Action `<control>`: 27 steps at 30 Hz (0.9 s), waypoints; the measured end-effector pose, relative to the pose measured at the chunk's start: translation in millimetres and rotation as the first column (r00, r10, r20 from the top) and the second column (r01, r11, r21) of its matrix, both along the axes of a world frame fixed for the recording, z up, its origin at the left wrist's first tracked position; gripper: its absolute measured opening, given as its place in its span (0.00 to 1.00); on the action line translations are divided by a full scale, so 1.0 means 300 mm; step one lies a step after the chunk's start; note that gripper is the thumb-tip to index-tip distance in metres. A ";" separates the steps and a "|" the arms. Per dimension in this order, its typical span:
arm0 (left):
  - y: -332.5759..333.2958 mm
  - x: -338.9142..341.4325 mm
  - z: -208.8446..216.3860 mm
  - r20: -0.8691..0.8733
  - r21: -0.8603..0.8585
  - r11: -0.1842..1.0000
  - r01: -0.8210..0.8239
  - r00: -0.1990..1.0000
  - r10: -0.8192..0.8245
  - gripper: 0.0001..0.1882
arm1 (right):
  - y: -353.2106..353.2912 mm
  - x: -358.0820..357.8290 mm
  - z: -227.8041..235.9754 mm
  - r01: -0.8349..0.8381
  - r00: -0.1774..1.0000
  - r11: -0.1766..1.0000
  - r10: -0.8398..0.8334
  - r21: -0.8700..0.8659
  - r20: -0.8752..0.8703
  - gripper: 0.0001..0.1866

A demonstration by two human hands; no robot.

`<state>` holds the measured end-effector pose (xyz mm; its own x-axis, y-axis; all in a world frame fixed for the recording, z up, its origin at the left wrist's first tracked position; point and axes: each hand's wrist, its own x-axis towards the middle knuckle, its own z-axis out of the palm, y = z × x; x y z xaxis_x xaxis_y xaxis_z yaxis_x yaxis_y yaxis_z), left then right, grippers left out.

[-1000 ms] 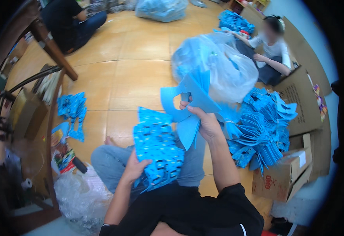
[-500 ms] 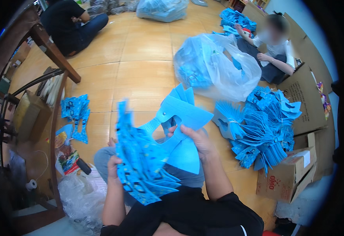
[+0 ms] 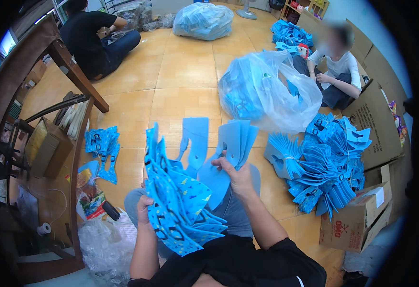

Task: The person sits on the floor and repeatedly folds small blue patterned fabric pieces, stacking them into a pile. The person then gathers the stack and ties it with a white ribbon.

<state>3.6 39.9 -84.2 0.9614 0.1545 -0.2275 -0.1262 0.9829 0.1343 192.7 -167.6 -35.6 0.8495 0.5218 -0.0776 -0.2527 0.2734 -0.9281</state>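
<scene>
Patterned blue sheets (image 3: 178,205) are hanging fanned beside the left hand (image 3: 145,208), its fingers clamping their left edge, presumably holding the stack together. Right hand's (image 3: 235,176) fingers are pinching plain blue pieces (image 3: 236,141), likely controlling their spread. Beyond those fingers, a translucent bag (image 3: 293,119) is containing blue pieces (image 3: 243,98); lower right, a cardboard box (image 3: 336,232) is sitting, contents unclear.
</scene>
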 end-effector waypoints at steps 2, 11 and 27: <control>-0.004 0.040 -0.015 -0.125 0.099 0.995 0.000 0.992 0.013 0.42 | 0.048 -0.038 -0.001 0.027 0.987 0.996 -0.012 0.089 -0.161 0.30; -0.075 0.047 0.085 -0.226 0.269 0.960 0.073 0.974 -0.011 0.35 | 0.031 -0.009 0.024 0.097 0.971 0.988 -0.068 0.120 -0.227 0.18; -0.220 0.075 0.064 -0.220 0.594 0.751 -0.289 0.839 0.497 0.23 | 0.092 -0.246 0.052 -0.025 0.685 0.807 0.443 -0.590 0.578 0.37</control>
<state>26.0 -26.0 -64.8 0.6578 0.6928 -0.2955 -0.3278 0.6166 0.7158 118.8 -140.1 -20.0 0.6256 0.7675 0.1395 0.4958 -0.2532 -0.8307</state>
